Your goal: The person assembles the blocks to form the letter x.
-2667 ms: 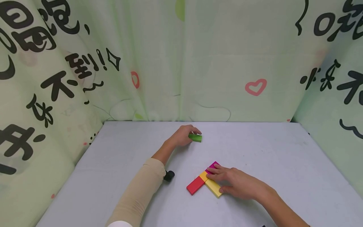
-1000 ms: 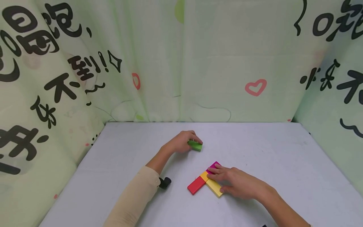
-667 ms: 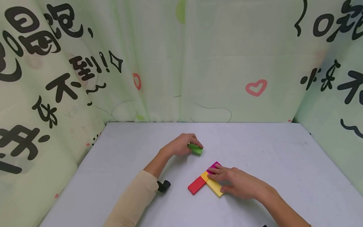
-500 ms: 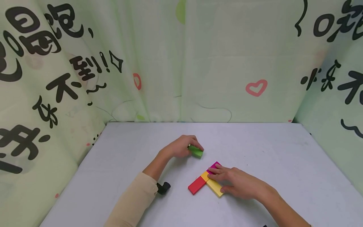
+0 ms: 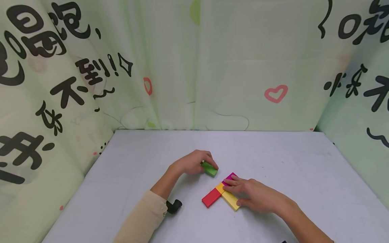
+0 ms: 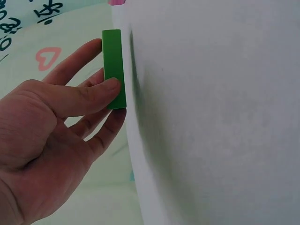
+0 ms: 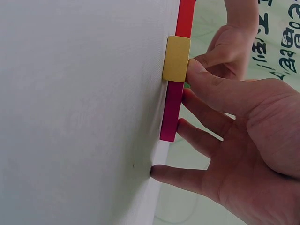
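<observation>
My left hand (image 5: 192,162) pinches a green block (image 5: 209,169) between thumb and fingers, just behind the other blocks. In the left wrist view the thumb lies across the green block (image 6: 112,51), close to the table surface. A red block (image 5: 211,197), a small orange block (image 5: 220,187) and a magenta block (image 5: 230,176) lie in a slanting row, touching. From the orange one a yellow block (image 5: 230,200) runs toward the front right. My right hand (image 5: 258,195) rests its fingertips on the magenta block and its thumb against the yellow block (image 7: 177,58).
The blocks lie on a white table (image 5: 288,162). Behind and beside it hangs a pale green curtain (image 5: 231,67) with black lettering and red hearts. A black wrist device (image 5: 174,206) sits at my left sleeve.
My left hand has brought the green block from farther back toward the front, closer to the magenta block, turning it slightly. My right hand and the other blocks have stayed in place.
</observation>
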{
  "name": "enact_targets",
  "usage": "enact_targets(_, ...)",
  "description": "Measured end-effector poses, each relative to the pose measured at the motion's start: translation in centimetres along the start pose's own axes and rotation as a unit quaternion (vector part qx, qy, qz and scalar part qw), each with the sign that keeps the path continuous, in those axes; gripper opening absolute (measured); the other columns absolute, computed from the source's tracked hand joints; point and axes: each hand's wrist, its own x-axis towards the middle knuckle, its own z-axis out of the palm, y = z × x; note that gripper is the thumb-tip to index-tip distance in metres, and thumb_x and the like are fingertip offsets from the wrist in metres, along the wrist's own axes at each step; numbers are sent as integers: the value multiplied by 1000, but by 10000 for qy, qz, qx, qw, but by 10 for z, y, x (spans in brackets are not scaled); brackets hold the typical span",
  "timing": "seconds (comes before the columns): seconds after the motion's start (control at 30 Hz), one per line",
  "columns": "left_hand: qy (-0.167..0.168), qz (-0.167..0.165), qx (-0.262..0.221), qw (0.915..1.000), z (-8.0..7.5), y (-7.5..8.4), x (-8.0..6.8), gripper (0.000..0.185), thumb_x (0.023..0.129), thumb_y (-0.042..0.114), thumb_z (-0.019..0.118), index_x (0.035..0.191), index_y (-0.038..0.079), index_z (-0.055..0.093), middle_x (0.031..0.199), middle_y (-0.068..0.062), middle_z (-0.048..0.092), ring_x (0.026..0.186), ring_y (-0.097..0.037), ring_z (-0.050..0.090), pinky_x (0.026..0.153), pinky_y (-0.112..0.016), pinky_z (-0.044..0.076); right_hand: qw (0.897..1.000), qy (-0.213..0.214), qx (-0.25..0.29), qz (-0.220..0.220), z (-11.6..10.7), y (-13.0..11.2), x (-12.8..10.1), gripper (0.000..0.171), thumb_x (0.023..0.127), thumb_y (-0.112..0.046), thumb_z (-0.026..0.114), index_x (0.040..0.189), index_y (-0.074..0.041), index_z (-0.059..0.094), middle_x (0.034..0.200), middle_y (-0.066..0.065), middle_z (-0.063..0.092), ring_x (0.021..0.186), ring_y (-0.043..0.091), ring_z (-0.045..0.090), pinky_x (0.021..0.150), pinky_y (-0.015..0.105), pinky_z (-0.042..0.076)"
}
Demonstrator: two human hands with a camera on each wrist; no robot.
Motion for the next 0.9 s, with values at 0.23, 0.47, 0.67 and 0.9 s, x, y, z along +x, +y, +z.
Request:
enact_targets(0.23,-153,18,-101,9998,5,3,-3,44,94,-9,64,119,23,80,118,6,68,110,-7,59,98,-20,51,9999,87,-47,-92,1,1,0,58,93,-15,77,148,-17,60,160,2,51,152,40,38,110,62,44)
enact_targets(0.47,-322,38,-125,9994,7,8,-5,42,94,-7,66,119,24,80,118,7,68,109,-5,58,96,-19,50,9999,78,-19,-92,1,2,0,57,93,-14,77,148,-17,60,159,2,52,151,40,39,110,62,44)
enact_targets(0.67,-399,141,-91,9991,7,11,-4,43,94,-8,65,119,23,80,118,8,68,108,-4,58,96,-18,50,10000,73,-24,-54,0,2,-1,57,93,-13,77,148,-17,60,159,3,52,151,40,40,111,62,43)
enact_targets(0.9,-447,101,-203,9987,8,12,-6,45,94,-10,62,118,23,81,116,8,69,108,-5,59,94,-17,50,9999,54,61,-59,0,1,1,57,94,-15,77,148,-18,60,159,2,51,151,39,40,111,63,43)
